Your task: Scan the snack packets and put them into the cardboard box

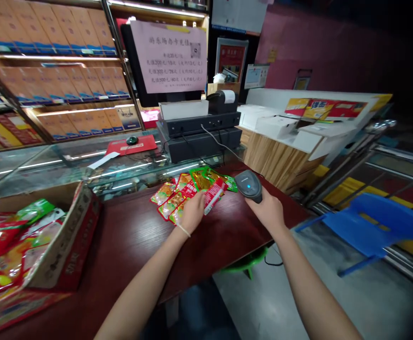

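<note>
My right hand [268, 208] is wrapped round the handle of a dark barcode scanner [249, 185], whose head with a small blue light points toward the snack packets. My left hand [193, 211] pinches a red snack packet [214, 193] at the edge of a fanned heap of red, orange and green packets [178, 196] lying on the dark red counter [139, 236]. A thin band circles my left wrist.
A cardboard box [68, 236] full of snack packets stands at the left. Behind the packets are a cash register with receipt printer [199, 127], a glass showcase [50, 165] with a mouse on a red pad, shelves of cartons, and a blue chair [373, 226] at right.
</note>
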### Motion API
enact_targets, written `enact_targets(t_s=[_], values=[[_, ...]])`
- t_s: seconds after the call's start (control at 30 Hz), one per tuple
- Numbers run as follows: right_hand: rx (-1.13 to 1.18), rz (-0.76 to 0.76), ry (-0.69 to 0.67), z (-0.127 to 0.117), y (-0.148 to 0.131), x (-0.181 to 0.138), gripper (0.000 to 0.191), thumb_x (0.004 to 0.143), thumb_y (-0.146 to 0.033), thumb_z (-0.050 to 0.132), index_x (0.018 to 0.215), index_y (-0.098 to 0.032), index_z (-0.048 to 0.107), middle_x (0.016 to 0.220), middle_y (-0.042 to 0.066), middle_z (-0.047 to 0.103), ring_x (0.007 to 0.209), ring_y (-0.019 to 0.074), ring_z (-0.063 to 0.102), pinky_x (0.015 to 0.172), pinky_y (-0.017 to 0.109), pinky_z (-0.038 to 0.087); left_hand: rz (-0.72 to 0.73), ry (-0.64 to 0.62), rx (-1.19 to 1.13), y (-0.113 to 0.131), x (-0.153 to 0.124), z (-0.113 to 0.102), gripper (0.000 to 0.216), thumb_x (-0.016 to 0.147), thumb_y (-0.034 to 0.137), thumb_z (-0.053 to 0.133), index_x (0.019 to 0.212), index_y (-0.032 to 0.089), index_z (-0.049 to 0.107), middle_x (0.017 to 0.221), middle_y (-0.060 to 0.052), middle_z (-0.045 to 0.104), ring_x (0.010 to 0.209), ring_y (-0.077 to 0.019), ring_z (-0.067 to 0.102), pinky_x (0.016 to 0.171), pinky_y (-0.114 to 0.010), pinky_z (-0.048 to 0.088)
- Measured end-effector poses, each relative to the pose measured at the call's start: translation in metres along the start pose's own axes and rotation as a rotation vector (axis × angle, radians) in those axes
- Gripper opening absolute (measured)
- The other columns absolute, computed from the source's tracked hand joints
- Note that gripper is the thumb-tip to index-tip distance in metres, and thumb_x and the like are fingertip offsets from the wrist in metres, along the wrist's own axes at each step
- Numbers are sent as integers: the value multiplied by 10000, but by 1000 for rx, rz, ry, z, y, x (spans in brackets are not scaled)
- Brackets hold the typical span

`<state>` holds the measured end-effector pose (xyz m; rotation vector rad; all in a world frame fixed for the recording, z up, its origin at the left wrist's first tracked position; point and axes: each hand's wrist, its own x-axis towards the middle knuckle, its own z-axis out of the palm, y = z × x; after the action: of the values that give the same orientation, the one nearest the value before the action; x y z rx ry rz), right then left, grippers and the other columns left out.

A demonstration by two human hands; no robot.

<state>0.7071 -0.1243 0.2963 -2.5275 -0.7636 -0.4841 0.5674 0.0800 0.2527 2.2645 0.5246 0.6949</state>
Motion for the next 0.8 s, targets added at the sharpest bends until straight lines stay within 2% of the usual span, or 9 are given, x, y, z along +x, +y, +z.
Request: enact_targets(t_s=[0.1, 0.17, 0.3, 0.47, 0.53, 0.63, 0.8], values=[[77, -92, 57, 3, -34, 6, 456, 789, -503, 590, 1134, -207, 634, 813, 100, 738, 769, 297, 690, 601, 307, 405, -164, 301, -411, -38, 1, -37, 336, 939, 447, 437, 903, 185, 643, 867, -59, 685, 788, -181, 623, 750, -281, 461], [127, -141, 90, 8, -62, 11, 444, 775, -501, 608, 1107, -208, 636, 807, 97, 736, 760, 297, 688, 596, 305, 397, -249, 415, -678, -64, -1, -61, 387, 899, 525, 482, 853, 174, 637, 805, -34, 675, 701, -152, 595, 680, -257, 458], [215, -245, 109, 28, -127, 19, 381, 756, -474, 623, 1029, -208, 629, 773, 86, 725, 722, 289, 681, 583, 300, 379, -332, 542, -950, -104, -11, -98, 428, 799, 566, 611, 922, 156, 633, 807, -19, 681, 644, -122, 590, 628, -233, 456], [295, -371, 24, 65, -191, 16, 499, 736, -480, 648, 1148, -208, 573, 763, 68, 728, 670, 281, 678, 567, 303, 382, -295, 647, -1166, -131, -21, -120, 405, 699, 407, 771, 996, 185, 607, 896, -17, 697, 741, -124, 642, 747, -265, 493], [320, -421, -45, 81, -202, 10, 565, 727, -455, 665, 1223, -220, 532, 787, 51, 734, 667, 275, 682, 566, 302, 392, -290, 689, -1243, -135, -23, -122, 395, 671, 326, 804, 986, 197, 603, 902, -11, 700, 792, -129, 657, 804, -290, 495], [330, -466, -169, 98, -204, -2, 575, 739, -413, 657, 1265, -243, 503, 801, 28, 734, 665, 262, 687, 559, 297, 404, -323, 722, -1319, -141, -23, -122, 327, 638, 263, 824, 880, 171, 623, 863, -21, 707, 840, -137, 665, 889, -325, 481], [333, -564, -305, 108, -197, -19, 535, 757, -371, 639, 1261, -243, 511, 839, 28, 733, 644, 244, 683, 576, 304, 427, -385, 735, -1372, -147, -20, -119, 273, 601, 223, 838, 721, 150, 604, 729, 4, 687, 747, -110, 657, 873, -302, 480]])
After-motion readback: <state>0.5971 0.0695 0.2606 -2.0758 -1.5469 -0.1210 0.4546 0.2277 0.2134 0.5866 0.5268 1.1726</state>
